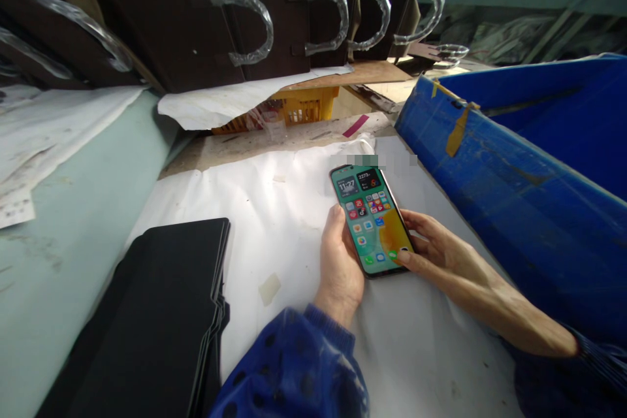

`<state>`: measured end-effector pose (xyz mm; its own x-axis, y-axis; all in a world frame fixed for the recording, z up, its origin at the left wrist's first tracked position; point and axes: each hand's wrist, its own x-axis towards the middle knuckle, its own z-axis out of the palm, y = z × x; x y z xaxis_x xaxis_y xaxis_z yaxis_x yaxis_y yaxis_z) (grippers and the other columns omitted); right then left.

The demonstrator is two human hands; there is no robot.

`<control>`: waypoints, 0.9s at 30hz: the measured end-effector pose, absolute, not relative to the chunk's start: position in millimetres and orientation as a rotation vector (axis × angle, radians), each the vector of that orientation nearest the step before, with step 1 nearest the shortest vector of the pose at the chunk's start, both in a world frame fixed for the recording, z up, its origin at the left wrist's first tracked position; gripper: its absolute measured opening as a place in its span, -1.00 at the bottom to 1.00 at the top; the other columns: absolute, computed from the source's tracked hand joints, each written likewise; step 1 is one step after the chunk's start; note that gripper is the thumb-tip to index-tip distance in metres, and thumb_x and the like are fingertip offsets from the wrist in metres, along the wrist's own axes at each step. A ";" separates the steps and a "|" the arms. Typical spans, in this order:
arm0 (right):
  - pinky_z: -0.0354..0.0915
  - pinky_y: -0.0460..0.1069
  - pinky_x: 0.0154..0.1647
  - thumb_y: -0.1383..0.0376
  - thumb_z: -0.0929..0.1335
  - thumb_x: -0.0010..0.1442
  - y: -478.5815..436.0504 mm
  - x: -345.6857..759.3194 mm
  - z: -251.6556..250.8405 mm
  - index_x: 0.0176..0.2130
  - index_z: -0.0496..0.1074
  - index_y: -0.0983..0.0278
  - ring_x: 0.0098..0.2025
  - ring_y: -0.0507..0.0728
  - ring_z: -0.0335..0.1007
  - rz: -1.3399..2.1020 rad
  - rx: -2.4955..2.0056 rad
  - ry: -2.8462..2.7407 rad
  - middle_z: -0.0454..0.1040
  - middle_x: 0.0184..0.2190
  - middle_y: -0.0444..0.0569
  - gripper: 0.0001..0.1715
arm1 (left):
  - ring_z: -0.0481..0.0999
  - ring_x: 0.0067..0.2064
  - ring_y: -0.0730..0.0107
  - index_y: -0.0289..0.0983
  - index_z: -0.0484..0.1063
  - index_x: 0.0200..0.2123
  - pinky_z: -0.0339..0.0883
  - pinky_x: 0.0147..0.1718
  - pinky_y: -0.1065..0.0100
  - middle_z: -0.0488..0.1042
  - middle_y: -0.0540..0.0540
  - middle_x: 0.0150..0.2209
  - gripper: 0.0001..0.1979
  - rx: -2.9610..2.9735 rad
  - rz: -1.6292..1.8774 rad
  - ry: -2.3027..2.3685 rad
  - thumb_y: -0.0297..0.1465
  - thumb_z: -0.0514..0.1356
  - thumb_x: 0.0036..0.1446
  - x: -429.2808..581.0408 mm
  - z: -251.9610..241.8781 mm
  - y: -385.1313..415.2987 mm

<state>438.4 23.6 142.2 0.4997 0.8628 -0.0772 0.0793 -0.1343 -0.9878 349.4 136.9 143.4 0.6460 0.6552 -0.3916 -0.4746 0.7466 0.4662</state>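
Note:
A smartphone (pixel 375 228) with a lit home screen of app icons, green with an orange patch, is held above the white-covered table. Its left edge rests in my left hand (pixel 341 268), the thumb along the side and the other fingers hidden behind the phone. My right hand (pixel 435 245) is at the lower right of the phone, its thumb on the screen near the bottom icons and its other fingers at the right edge. To the left of my hands lies a stack of black flat sheets (pixel 161 307) with notched edges.
Dark brown panels with plastic-wrapped handles (pixel 252 26) stand along the back. A large blue bin (pixel 450 137) borders the table on the right. Under the back ledge sits a yellow crate (pixel 308 108). White paper (pixel 279 209) covers the table, and a pale green surface (pixel 112 163) runs along the left.

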 end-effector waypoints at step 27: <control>0.55 0.15 -0.12 -0.08 0.46 0.13 27.0 432.6 142.0 0.10 0.27 0.23 -0.08 0.29 0.59 0.753 -1.648 -0.785 0.53 0.05 0.17 -0.29 | 0.64 -0.15 0.15 -0.29 0.50 -0.29 0.43 0.00 0.12 0.62 -0.11 -0.38 -0.66 0.317 0.627 0.509 -0.28 -0.01 0.37 349.8 146.2 135.3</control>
